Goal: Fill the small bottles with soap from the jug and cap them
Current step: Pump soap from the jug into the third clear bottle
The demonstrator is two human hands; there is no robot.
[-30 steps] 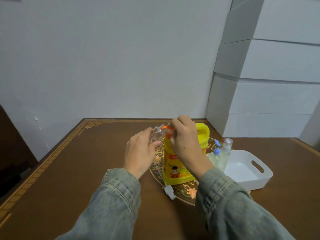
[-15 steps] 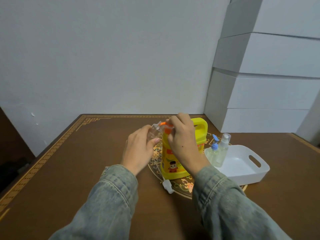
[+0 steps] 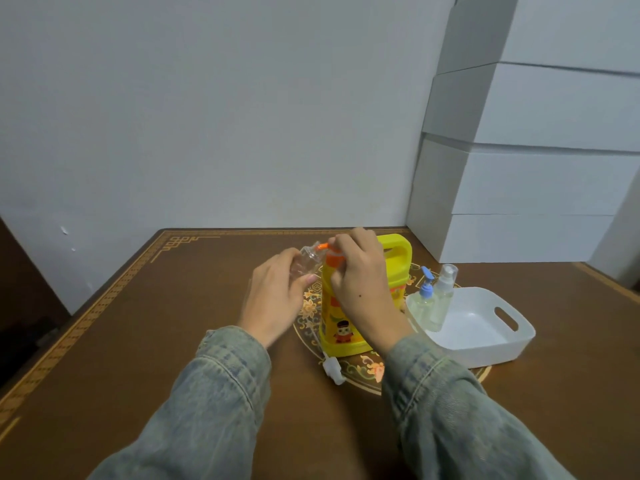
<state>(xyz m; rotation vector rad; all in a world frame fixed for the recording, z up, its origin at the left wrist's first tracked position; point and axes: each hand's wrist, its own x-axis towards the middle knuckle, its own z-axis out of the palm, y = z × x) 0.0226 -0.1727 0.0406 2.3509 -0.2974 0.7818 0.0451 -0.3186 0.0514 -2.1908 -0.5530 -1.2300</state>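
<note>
Holding a small clear bottle (image 3: 306, 261) tilted against the orange pump spout (image 3: 322, 247) of the yellow soap jug (image 3: 346, 320).
Left hand (image 3: 273, 299) fingers curl round the bottle; right hand (image 3: 360, 282) fingers press the pump. Jug stands on the tabletop (image 3: 138, 341); two capped bottles (image 3: 433, 299) stand in the white tray (image 3: 512, 341).
</note>
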